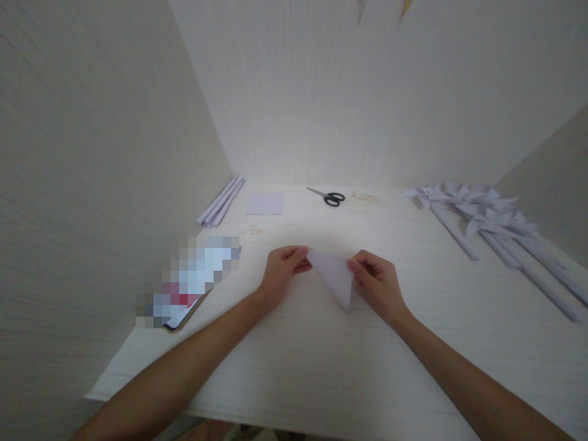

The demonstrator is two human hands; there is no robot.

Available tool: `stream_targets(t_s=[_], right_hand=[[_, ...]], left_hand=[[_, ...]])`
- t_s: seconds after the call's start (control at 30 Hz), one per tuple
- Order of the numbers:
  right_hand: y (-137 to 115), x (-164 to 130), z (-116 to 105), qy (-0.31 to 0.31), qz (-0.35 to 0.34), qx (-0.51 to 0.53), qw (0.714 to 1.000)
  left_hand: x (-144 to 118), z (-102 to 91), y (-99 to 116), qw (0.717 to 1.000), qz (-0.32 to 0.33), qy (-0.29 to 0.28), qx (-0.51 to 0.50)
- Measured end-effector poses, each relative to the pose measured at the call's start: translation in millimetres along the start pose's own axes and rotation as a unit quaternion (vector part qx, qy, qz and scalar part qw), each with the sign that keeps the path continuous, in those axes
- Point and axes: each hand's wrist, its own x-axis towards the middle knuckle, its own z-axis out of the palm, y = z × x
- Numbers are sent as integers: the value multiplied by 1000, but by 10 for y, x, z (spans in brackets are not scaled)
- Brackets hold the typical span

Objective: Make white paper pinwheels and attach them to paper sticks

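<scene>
Landmark: scissors (326,195) on desk (294,367). Triangular paper piece (335,275) on their near side, gripped by both hands: left hand (278,272) pinching its left corner, right hand (380,285) its upper right. Left of scissors: paper square (265,204), rolled paper sticks (220,203). Right: paper pinwheels (496,214).

Black-handled scissors (327,196) lie near the back wall (321,92) — a flat, pixelated object (197,275) by the left wall (105,135).
</scene>
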Motion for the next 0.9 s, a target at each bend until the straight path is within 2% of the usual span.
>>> stream_targets(t_s=[0.37, 0.9], right_hand=[[-71, -30, 4, 12, -52, -42, 998], [-50, -16, 6, 12, -50, -54, 997]], left_hand=[[-13, 16, 2, 1000, 5, 2, -20], [-11, 19, 12, 1000, 0, -2, -15]])
